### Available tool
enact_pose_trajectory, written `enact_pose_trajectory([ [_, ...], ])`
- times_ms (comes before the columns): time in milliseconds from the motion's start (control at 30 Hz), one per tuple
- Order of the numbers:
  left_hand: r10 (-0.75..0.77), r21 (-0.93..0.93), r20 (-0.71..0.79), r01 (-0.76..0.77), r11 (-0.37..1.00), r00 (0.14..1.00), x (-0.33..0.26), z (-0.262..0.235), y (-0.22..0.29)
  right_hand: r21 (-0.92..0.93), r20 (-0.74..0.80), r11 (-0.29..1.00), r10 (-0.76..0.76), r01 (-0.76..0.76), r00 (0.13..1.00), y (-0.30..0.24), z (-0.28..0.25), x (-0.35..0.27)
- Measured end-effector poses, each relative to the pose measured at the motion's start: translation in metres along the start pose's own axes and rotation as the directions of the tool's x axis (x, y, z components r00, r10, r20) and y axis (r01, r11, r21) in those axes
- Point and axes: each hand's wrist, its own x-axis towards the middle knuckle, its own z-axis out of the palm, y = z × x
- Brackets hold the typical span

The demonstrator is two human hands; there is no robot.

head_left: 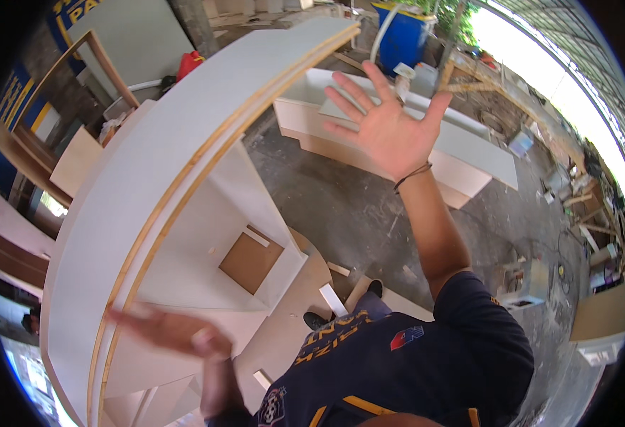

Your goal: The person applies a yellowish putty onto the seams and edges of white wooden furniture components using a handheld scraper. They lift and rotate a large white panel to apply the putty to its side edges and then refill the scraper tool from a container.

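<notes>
My right hand is raised, its fingers spread wide and nothing in it, a dark band round the wrist. My left hand is somewhat blurred by motion. Its fingers stretch out flat toward the wood-coloured front edge of a large white cabinet; whether they touch that edge I cannot tell. Inside the cabinet are white panels and a square cut-out showing brown board.
Beyond the cabinet a long white box unit lies on the dark floor. A blue bin stands behind it. Wooden frames lean at the left. Small white offcuts lie near my feet, and clutter lines the right side.
</notes>
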Motion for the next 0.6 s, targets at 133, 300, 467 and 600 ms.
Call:
enact_pose_trajectory([
  [133,-0.002,-0.447,0.518,0.273,0.852,0.855,-0.067,0.117,0.071,-0.288,-0.179,0.955,0.02,-0.071,0.984,0.036,-0.035,-0.076],
  [300,0.246,-0.53,0.779,0.397,0.749,0.577,-0.135,0.204,0.169,-0.135,-0.512,0.989,-0.014,-0.065,0.859,0.027,-0.065,-0.173],
  [467,0.536,-0.708,0.696,0.333,0.623,0.477,-0.162,0.263,0.232,-0.037,-0.667,0.963,-0.223,0.267,0.711,-0.053,-0.087,-0.229],
  [600,0.634,-0.789,0.613,0.337,0.514,0.471,-0.179,0.299,0.271,-0.17,-0.696,0.912,-0.378,0.372,0.61,-0.091,-0.104,-0.259],
])
